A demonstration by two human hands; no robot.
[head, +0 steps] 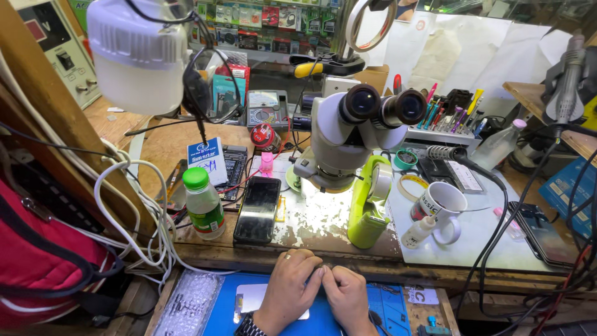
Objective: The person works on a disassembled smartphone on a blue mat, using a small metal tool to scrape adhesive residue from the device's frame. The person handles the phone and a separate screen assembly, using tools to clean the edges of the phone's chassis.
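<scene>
At the near edge of the bench, both hands meet over a blue mat.
Left hand and right hand pinch fingertips together on something too small to tell; a black phone lies just beyond, a microscope farther back.

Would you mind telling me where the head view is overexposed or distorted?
Head view: the lamp bulb is blown white, and glare washes the bench top under the microscope; the wide lens bows the edges; both hands, left hand and right hand, stay sharp.
</scene>
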